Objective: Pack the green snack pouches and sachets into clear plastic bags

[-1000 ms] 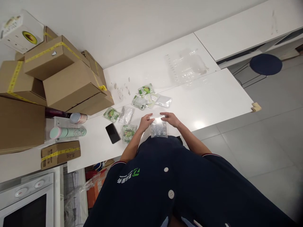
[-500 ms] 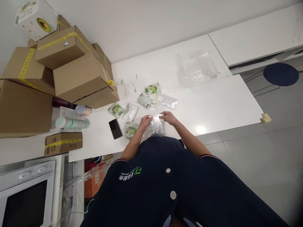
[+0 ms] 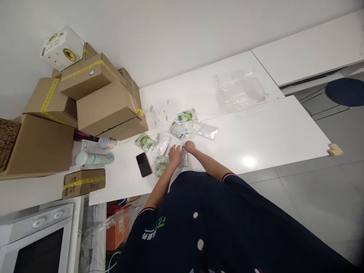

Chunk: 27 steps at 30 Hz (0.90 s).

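Note:
A clear, shiny plastic bag (image 3: 185, 158) lies on the white table close to my body, and what is inside it cannot be made out. My right hand (image 3: 190, 146) is closed at its top edge, fingers pinched. Over its left side, my left hand (image 3: 175, 155) has its fingers bent on the plastic and hides part of it. Left of that hand is a green-printed pouch in clear wrap (image 3: 161, 166). Another clear packet (image 3: 161, 145) rests just beyond, beside a green pouch (image 3: 144, 141).
Several green and silver pouches (image 3: 179, 130) lie ahead of my hands. A black phone (image 3: 143, 165) is at left, with a mint bottle (image 3: 95, 159) and stacked cardboard boxes (image 3: 105, 110) farther over. A large clear plastic sheet (image 3: 241, 89) lies at the back right.
My hands have come closer together along the top of the bag, and less of it shows. The left hand now covers its left side. The whole view has shifted slightly.

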Available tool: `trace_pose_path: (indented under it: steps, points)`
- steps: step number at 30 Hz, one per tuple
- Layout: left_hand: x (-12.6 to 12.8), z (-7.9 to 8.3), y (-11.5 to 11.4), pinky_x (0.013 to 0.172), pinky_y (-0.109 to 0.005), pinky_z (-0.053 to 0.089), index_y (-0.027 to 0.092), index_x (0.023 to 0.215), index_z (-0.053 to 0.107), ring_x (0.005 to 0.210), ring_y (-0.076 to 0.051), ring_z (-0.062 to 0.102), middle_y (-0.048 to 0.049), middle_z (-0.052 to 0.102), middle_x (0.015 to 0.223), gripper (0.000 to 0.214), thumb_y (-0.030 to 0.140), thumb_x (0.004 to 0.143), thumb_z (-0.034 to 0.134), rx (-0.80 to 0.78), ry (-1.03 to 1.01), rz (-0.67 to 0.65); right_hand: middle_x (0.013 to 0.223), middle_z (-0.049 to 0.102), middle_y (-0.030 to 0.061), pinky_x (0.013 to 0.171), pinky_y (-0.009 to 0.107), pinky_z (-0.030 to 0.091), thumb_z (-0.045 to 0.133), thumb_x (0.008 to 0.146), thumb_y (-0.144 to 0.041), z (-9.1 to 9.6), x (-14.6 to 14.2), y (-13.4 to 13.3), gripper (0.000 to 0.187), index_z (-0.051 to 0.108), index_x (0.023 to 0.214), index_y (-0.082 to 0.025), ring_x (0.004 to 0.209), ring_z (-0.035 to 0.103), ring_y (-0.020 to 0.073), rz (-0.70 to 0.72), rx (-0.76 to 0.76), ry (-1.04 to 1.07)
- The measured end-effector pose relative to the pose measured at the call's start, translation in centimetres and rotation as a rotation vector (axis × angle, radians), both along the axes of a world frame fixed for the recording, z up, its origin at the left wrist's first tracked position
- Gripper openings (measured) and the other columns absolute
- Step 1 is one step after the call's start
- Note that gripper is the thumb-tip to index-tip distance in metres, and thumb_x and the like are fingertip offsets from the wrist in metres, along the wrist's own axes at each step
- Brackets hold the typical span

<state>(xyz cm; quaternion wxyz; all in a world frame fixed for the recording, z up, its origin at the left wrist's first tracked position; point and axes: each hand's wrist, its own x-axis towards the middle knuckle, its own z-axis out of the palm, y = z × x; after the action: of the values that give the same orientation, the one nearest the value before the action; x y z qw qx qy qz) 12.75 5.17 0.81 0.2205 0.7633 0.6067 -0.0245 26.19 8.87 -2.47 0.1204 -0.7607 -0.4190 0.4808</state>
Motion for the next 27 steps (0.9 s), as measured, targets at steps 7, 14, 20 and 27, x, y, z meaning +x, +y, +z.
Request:
trace_pose_path:
  steps: [7,14,20,27]
  points:
    - [-0.2,-2.3,-0.3,0.111,-0.058,0.024,0.027,0.15,0.028,0.143,-0.039,0.017,-0.0096,0.02,0.159,0.073,0.043,0.085,0.057,-0.099,0.145,-0.106,0.095,0.073,0.006,0.066,0.02,0.051,0.061,0.085,-0.023,0.7,2.3,-0.5,0.026,0.069,0.108,-0.015,0.072,0.068,0.0132,-0.026,0.022,0.216]
    - [-0.4,-2.3,0.4,0.112,-0.056,0.023,0.027,0.151,0.029,0.145,-0.037,0.015,-0.0088,0.017,0.16,0.072,0.041,0.085,0.055,-0.12,0.191,-0.134,0.128,0.056,0.0193,0.092,0.039,0.045,0.037,0.097,-0.033,1.6,20.8,-1.8,0.04,0.068,0.111,-0.013,0.112,0.057,0.0268,-0.206,0.19,-0.555]
    - [-0.1,-2.1,0.5,0.114,-0.055,0.022,0.027,0.151,0.028,0.146,-0.036,0.014,-0.0082,0.015,0.161,0.072,0.043,0.086,0.054,-0.15,0.217,-0.122,0.161,0.01,0.0141,0.108,0.059,0.019,0.038,0.096,-0.034,1.4,30.3,-1.4,0.043,0.06,0.126,-0.013,0.144,0.006,0.0399,0.088,-0.089,-0.85]
    - [-0.1,-1.9,0.8,0.114,-0.052,0.023,0.028,0.15,0.029,0.146,-0.035,0.014,-0.0079,0.016,0.161,0.071,0.045,0.086,0.054,-0.156,0.228,-0.127,0.128,0.058,0.0202,0.103,0.051,0.031,0.04,0.094,-0.027,2.3,28.5,-3.9,0.038,0.059,0.121,-0.009,0.124,0.046,0.031,-0.012,0.209,-0.726]
